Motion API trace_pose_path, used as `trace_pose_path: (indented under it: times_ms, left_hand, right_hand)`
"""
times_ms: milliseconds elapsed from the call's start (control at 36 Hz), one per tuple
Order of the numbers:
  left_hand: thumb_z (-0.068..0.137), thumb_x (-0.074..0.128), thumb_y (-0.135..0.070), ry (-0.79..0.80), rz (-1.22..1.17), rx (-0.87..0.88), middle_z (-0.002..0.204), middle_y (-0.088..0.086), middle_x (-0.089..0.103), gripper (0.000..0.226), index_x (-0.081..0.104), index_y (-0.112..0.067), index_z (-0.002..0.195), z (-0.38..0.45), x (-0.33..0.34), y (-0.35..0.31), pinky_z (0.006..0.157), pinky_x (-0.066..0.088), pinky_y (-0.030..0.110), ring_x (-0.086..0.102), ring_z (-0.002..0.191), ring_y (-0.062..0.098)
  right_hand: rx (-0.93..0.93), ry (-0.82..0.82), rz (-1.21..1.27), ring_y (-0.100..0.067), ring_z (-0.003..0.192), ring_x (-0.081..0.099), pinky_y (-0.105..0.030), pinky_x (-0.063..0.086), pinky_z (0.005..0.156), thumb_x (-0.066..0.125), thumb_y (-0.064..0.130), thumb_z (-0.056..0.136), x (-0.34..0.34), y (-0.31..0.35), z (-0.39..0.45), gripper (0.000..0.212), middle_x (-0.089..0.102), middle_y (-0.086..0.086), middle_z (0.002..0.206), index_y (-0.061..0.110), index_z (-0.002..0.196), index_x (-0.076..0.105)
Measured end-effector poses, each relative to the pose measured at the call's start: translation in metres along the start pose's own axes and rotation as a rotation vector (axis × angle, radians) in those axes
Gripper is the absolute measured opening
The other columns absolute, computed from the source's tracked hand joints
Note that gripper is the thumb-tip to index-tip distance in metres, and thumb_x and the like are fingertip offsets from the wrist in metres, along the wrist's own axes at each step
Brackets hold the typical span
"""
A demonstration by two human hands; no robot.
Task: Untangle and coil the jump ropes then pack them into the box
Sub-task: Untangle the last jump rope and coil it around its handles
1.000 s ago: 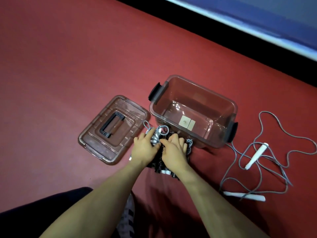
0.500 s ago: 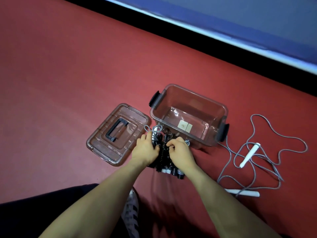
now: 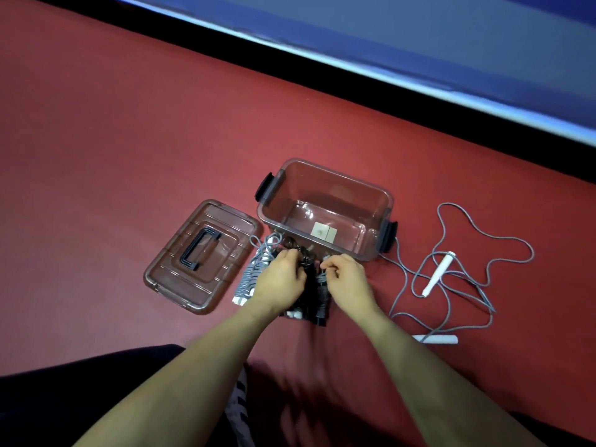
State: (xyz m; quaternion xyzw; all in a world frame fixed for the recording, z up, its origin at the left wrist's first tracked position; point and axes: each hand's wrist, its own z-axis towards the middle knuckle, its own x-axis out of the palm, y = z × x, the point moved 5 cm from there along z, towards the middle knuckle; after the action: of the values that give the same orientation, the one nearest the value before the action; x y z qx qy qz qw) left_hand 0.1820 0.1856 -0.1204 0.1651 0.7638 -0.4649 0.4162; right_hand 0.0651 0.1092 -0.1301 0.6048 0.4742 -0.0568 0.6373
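Note:
A clear brown-tinted box [image 3: 325, 180] stands open on the red floor, with only a small label on its bottom. Just in front of it lie coiled jump ropes: a grey-wrapped bundle [image 3: 250, 275] at the left and a black bundle [image 3: 314, 301] in the middle. My left hand [image 3: 279, 282] grips the black bundle's left side. My right hand [image 3: 346, 279] pinches cord at its top right. A loose grey jump rope [image 3: 483, 240] with white handles sprawls to the right of the box.
The box lid [image 3: 201, 256] with a black handle lies flat to the left of the bundles. A black strip and a blue surface run along the far edge of the floor. My dark-clothed leg and a shoe show at the bottom.
Both hands have shifted on the bundles and spread slightly apart, exposing the black bundle between them. The view has tilted up a little.

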Motion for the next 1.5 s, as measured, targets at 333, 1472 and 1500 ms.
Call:
trace_pose_path:
  times_ms: [333,1472,1500]
  left_hand:
    - [0.090,0.048,-0.018,0.189,0.011,0.289,0.103,0.009,0.062,0.011,0.054,-0.009,0.093,0.005,0.082,-0.127,0.075,0.042,0.035,0.056,0.098,0.030]
    - [0.098,0.040,-0.016,0.348,0.587,0.521,0.118,0.006,0.050,0.019,0.047,-0.010,0.114,0.098,0.230,-0.150,0.063,0.037,0.038,0.059,0.101,0.030]
    - [0.098,0.038,-0.015,0.338,0.632,0.545,0.117,0.007,0.054,0.020,0.045,-0.009,0.115,0.094,0.225,-0.154,0.064,0.039,0.038,0.061,0.101,0.030]
  right_hand:
    - [0.159,-0.305,-0.007,-0.033,0.085,0.062,-0.044,0.050,0.077,0.055,0.000,0.082,-0.096,-0.112,-0.027,0.016,0.065,-0.010,0.092,0.008,0.085,0.068]
    - [0.372,-0.229,-0.214,-0.030,0.109,0.045,-0.036,0.030,0.090,0.065,0.017,0.081,-0.076,-0.230,0.018,0.025,0.054,-0.008,0.113,0.014,0.105,0.060]
    - [0.375,-0.235,-0.186,-0.031,0.108,0.046,-0.038,0.031,0.090,0.065,0.017,0.081,-0.077,-0.228,0.017,0.025,0.055,-0.009,0.112,0.013,0.105,0.060]
